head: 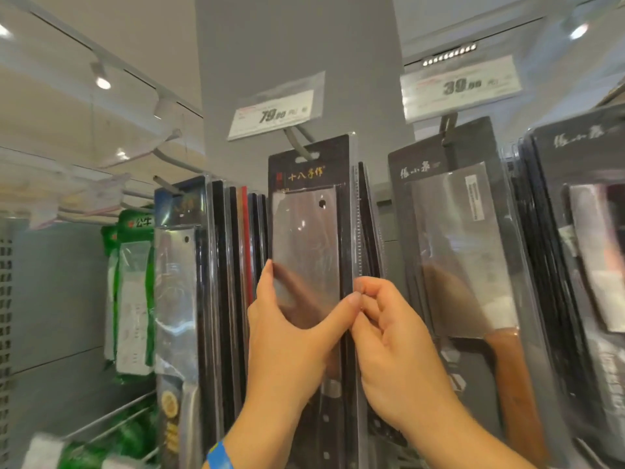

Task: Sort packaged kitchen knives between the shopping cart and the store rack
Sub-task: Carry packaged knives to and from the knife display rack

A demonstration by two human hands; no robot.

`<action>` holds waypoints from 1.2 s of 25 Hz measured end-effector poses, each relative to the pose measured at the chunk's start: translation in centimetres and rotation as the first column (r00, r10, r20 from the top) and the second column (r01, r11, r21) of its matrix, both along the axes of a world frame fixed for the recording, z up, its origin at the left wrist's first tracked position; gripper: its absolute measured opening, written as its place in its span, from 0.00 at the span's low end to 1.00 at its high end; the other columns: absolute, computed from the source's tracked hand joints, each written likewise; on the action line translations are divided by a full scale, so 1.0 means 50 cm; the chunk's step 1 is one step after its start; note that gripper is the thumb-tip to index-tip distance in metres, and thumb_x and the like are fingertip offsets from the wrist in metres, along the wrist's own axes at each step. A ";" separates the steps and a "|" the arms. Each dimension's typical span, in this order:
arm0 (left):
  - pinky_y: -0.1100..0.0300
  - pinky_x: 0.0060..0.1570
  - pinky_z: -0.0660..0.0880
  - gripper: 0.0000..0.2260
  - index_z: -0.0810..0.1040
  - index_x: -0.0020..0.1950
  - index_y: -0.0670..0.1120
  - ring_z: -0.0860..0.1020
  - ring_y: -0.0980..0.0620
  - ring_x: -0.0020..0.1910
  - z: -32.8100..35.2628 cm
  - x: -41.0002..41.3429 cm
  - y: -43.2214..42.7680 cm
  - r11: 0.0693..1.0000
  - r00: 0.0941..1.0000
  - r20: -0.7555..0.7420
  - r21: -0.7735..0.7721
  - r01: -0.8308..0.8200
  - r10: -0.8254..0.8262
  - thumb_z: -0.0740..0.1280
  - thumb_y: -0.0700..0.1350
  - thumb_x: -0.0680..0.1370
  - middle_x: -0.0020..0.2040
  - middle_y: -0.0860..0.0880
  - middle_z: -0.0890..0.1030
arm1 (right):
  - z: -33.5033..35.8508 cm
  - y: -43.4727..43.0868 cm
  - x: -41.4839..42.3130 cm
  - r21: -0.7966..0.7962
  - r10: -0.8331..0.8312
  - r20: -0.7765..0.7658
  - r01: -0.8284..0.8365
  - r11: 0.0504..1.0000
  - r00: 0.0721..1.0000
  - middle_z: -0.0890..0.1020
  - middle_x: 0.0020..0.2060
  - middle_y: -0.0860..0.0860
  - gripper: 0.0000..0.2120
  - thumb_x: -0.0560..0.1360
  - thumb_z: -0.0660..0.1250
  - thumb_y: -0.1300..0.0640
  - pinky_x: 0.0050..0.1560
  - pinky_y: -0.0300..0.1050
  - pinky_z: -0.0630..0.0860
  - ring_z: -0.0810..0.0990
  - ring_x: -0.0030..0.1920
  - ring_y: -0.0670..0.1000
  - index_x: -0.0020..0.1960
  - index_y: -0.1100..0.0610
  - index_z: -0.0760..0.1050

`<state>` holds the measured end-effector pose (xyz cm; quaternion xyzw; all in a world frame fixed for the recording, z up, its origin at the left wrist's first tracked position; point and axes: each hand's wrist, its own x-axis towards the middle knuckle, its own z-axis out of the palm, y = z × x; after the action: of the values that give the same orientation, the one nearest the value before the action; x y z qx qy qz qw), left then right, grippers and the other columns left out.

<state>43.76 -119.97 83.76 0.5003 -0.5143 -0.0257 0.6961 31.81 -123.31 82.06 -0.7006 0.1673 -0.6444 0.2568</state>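
Note:
A packaged cleaver on a black card [309, 214] hangs from a grey rack hook [297, 143] under a 79.90 price tag [275, 111]. My left hand [287, 336] grips the pack across its lower blade, fingers on the left edge and thumb reaching to the right edge. My right hand [389, 330] pinches the pack's right edge beside that thumb. More black packs hang directly behind it.
Another packaged cleaver with a wooden handle [466, 258] hangs to the right under a 39.90 tag [460, 86], with more packs [581, 252] at the far right. To the left hang a silver cleaver pack [177, 282] and green packs [133, 292]. The cart is out of view.

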 end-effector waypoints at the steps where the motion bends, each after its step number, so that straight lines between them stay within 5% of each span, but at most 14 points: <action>1: 0.57 0.65 0.68 0.58 0.50 0.75 0.70 0.67 0.62 0.66 0.000 -0.005 0.014 1.000 1.000 0.000 0.004 -0.019 0.019 0.71 0.77 0.49 0.69 0.63 0.64 | 0.001 0.008 -0.005 -0.016 0.020 -0.008 -0.020 1.000 1.000 0.85 0.48 0.38 0.14 0.79 0.59 0.52 0.50 0.39 0.79 0.84 0.50 0.42 0.56 0.33 0.70; 7: 0.49 0.69 0.70 0.55 0.49 0.76 0.70 0.67 0.57 0.71 -0.008 -0.044 0.043 0.995 0.995 0.007 0.007 -0.099 0.099 0.71 0.77 0.53 0.75 0.59 0.64 | 0.010 0.005 -0.041 -0.013 0.121 -0.129 -0.124 0.992 0.984 0.83 0.51 0.40 0.16 0.84 0.60 0.61 0.52 0.31 0.76 0.81 0.55 0.38 0.55 0.38 0.70; 13: 0.50 0.69 0.69 0.57 0.52 0.78 0.66 0.68 0.57 0.71 -0.007 -0.064 0.050 0.989 0.989 -0.012 -0.012 -0.149 0.149 0.73 0.76 0.54 0.76 0.58 0.64 | 0.022 -0.010 -0.067 0.012 0.185 -0.189 -0.186 0.983 0.964 0.82 0.49 0.34 0.09 0.85 0.59 0.50 0.54 0.35 0.76 0.78 0.54 0.32 0.57 0.34 0.70; 15: 0.58 0.68 0.65 0.58 0.51 0.78 0.66 0.64 0.64 0.70 0.007 -0.066 0.048 0.976 0.977 0.034 -0.052 -0.211 0.212 0.73 0.76 0.53 0.76 0.62 0.61 | 0.030 -0.043 -0.077 0.062 0.176 -0.136 -0.169 0.984 0.975 0.77 0.60 0.28 0.14 0.85 0.56 0.49 0.65 0.36 0.70 0.72 0.61 0.26 0.68 0.35 0.69; 17: 0.62 0.66 0.60 0.58 0.49 0.78 0.67 0.59 0.68 0.69 0.023 -0.069 0.042 0.960 0.956 0.109 -0.087 -0.266 0.274 0.73 0.76 0.54 0.74 0.68 0.57 | 0.047 -0.080 -0.080 0.071 0.055 -0.220 -0.040 0.997 0.974 0.66 0.78 0.40 0.24 0.86 0.57 0.50 0.74 0.42 0.60 0.63 0.75 0.38 0.81 0.46 0.59; 19: 0.62 0.66 0.59 0.57 0.48 0.78 0.67 0.58 0.69 0.70 0.040 -0.070 0.031 0.958 0.947 0.158 -0.110 -0.265 0.280 0.75 0.74 0.56 0.71 0.70 0.57 | 0.064 -0.104 -0.071 0.049 -0.079 -0.310 0.099 0.994 0.948 0.58 0.82 0.48 0.31 0.85 0.60 0.52 0.77 0.47 0.58 0.59 0.80 0.50 0.83 0.52 0.52; 23: 0.50 0.75 0.62 0.60 0.46 0.79 0.65 0.60 0.60 0.76 0.049 -0.067 0.012 0.968 0.954 0.170 -0.092 -0.234 0.247 0.76 0.73 0.56 0.78 0.60 0.59 | 0.080 -0.131 -0.038 0.134 -0.148 -0.217 0.179 0.975 0.965 0.67 0.75 0.54 0.32 0.81 0.68 0.51 0.70 0.52 0.70 0.70 0.73 0.56 0.81 0.54 0.58; 27: 0.52 0.75 0.60 0.59 0.42 0.79 0.65 0.56 0.63 0.77 0.048 -0.062 0.006 0.957 0.925 0.247 -0.114 -0.267 0.288 0.75 0.72 0.58 0.78 0.62 0.56 | 0.083 -0.152 -0.019 0.251 -0.063 -0.114 0.090 0.964 0.991 0.74 0.65 0.51 0.27 0.78 0.72 0.49 0.61 0.49 0.76 0.76 0.63 0.53 0.73 0.54 0.69; 30: 0.51 0.75 0.61 0.57 0.42 0.78 0.66 0.63 0.58 0.75 0.048 -0.047 0.007 0.961 0.924 0.262 -0.098 -0.260 0.277 0.75 0.68 0.60 0.77 0.51 0.64 | 0.078 -0.165 -0.009 0.274 -0.041 -0.073 0.059 0.960 0.997 0.76 0.56 0.47 0.19 0.76 0.75 0.47 0.52 0.43 0.74 0.77 0.56 0.50 0.63 0.50 0.72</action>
<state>41.41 -119.61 86.18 0.5431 -0.5324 0.1549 0.6306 31.36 -131.54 85.96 -0.6745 0.2816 -0.5974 0.3298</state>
